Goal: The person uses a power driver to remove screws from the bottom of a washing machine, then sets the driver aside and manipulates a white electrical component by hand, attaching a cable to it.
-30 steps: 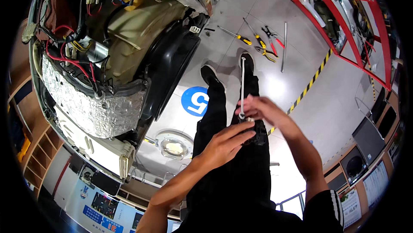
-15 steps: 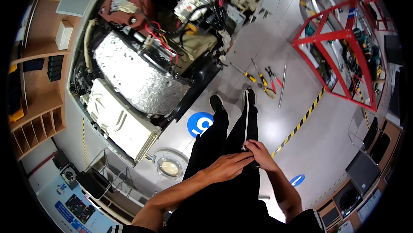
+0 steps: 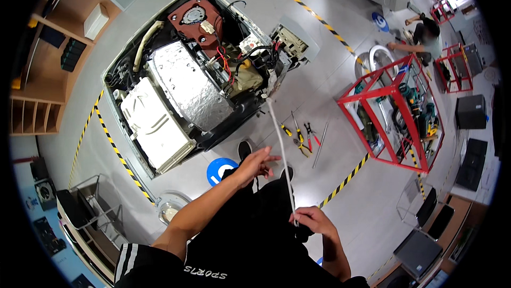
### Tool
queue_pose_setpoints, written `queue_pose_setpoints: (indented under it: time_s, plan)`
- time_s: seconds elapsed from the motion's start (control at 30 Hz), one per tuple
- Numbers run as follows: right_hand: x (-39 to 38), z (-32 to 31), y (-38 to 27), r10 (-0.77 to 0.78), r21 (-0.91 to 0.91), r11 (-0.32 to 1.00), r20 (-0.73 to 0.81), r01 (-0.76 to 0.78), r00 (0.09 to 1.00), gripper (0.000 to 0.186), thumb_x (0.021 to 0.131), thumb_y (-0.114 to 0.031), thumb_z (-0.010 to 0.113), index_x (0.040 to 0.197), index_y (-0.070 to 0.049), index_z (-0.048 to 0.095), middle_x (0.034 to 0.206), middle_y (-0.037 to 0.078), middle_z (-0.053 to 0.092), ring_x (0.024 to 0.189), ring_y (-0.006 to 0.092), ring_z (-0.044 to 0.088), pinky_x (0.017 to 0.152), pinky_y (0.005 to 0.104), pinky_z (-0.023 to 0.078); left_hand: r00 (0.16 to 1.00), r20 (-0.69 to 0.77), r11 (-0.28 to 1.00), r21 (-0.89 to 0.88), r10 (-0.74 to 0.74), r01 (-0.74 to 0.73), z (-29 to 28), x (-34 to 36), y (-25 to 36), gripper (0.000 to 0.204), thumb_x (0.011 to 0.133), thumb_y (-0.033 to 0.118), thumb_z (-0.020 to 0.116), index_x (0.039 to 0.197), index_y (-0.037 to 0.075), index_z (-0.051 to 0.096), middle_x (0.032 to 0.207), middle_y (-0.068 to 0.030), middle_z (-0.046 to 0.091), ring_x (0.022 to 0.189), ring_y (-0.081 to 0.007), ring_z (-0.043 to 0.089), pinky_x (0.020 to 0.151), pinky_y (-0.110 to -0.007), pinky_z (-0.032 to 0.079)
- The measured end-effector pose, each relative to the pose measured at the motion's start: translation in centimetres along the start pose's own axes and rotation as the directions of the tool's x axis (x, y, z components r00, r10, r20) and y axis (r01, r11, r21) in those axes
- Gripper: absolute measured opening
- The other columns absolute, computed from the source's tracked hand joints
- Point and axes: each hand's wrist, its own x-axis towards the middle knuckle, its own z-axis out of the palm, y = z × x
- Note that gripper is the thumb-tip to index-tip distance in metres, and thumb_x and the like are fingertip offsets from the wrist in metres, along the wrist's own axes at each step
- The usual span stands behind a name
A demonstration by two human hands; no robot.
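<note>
Right hand [image 3: 314, 220] pinches pale strip [image 3: 286, 166] by one end, apparently leaving its length free toward opened washing machine [image 3: 191, 85] | left hand [image 3: 253, 169] loosely spread, nearer machine

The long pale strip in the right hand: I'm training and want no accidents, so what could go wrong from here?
The right hand holds the long pale strip near one end and the left hand is open, so the far end could swing.
That end points toward the opened appliance and might catch its exposed wires.
Screwdrivers and pliers lie loose on the floor near the shoes, so a forward step could mean a stumble.
</note>
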Motion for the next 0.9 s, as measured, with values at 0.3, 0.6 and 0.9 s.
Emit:
queue_pose_setpoints:
  time_s: [0.3,0.6,0.9]
  plan:
    - [-6.7,-4.1,2.5,-0.006,-0.386,0.922,0.065,0.031,0.998,0.019,0.086,-0.022,0.057,0.086,-0.004,0.064,0.06,0.007,0.057,0.055,0.0136,0.054,0.054,0.0247,0.042,0.957,-0.059,0.95,-0.119,0.283,-0.288,6.8,0.9,2.8,0.034,0.092,0.021,0.047,0.122,0.003,0.046,0.092,-0.006,0.062,0.053,-0.0079,0.045,0.054,-0.022,0.041]
    - [-12.2,-9.7,6.9,-0.083,-0.342,0.936,0.033,0.089,0.996,0.021,0.083,-0.024,0.061,0.086,-0.004,0.067,0.07,0.006,0.065,0.062,0.0119,0.056,0.06,0.0246,0.044,0.852,-0.121,0.857,-0.029,0.509,-0.515,15.4,-1.7,2.2,0.027,0.092,0.02,0.049,0.109,-0.001,0.054,0.086,-0.0058,0.062,0.06,-0.0082,0.049,0.056,-0.022,0.044]
    - [-12.7,-13.5,10.1,-0.243,-0.362,0.907,-0.039,0.213,0.969,0.022,0.082,-0.024,0.062,0.086,-0.003,0.068,0.063,0.005,0.062,0.057,0.0077,0.05,0.055,0.0236,0.042,0.732,-0.261,0.754,-0.02,0.63,-0.656,15.7,-3.9,-0.1,0.026,0.091,0.017,0.05,0.111,-0.001,0.051,0.081,-0.01,0.061,0.058,-0.0118,0.052,0.057,-0.026,0.047]
